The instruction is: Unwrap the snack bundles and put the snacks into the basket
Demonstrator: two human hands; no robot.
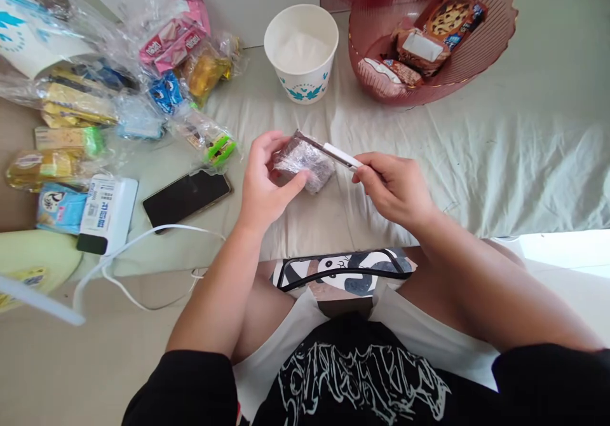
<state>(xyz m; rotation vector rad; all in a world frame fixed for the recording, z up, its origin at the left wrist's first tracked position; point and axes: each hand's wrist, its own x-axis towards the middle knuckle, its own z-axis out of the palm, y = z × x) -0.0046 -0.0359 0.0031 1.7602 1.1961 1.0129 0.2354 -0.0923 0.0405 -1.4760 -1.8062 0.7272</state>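
My left hand (269,181) is closed around the side of a small block-shaped package (307,162) in shiny clear wrap, its contents dark brownish-purple. The thumb presses on the near face. In the fingers of my right hand (398,184) is a slim white utility knife (340,154), slanting up to the left. Its dark, narrow end lies along the package's upper edge, near the far corner. Whether it cuts into the wrap, I cannot tell. Both hands are above the pale cloth (467,178), with a white paper cup (302,57) just beyond them.
Beyond my right hand stands a pink ribbed bowl (495,38) with several brown snack packets (424,51). Several wrapped snacks (81,105) crowd the left side. Nearer are a black phone (187,200), a white device (119,210) and a white cable (166,227).
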